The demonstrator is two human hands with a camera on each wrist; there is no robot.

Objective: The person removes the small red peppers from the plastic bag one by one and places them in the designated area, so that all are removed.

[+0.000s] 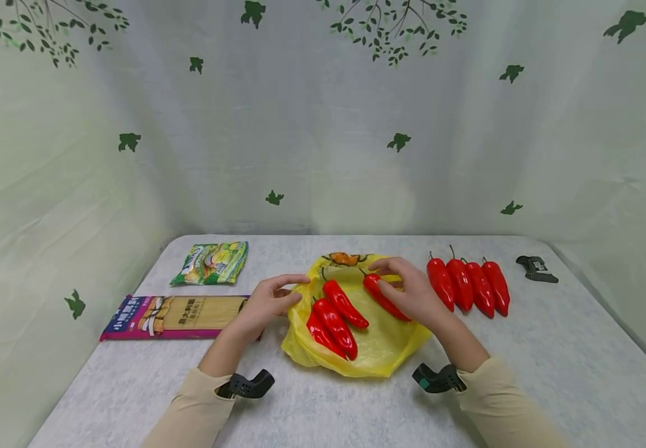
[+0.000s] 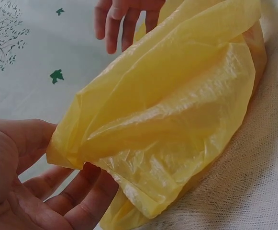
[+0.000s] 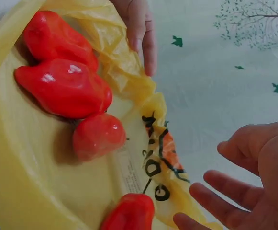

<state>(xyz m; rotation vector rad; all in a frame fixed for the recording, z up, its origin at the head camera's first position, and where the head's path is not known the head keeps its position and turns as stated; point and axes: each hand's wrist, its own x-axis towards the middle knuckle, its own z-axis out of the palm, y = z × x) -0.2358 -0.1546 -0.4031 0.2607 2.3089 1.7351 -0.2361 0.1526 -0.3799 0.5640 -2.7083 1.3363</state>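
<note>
A yellow plastic bag [image 1: 381, 351] lies spread with its mouth open at the middle of the table. Inside it, three glossy red peppers [image 1: 336, 326] cluster on the left, and another red pepper [image 1: 380, 295] lies on the right. My left hand [image 1: 272, 303] holds the bag's left rim between thumb and fingers, as the left wrist view shows. Over the bag's right side is my right hand [image 1: 412, 294], close to the single pepper. In the right wrist view, the right hand's fingers [image 3: 229, 199] are spread and relaxed, apart from that pepper [image 3: 130, 214].
Several red peppers [image 1: 471, 284] lie in a row right of the bag, with a small black object [image 1: 536, 269] beyond. A green snack packet [image 1: 213, 262] lies at back left, and a long noodle packet [image 1: 183, 316] sits left of my left hand.
</note>
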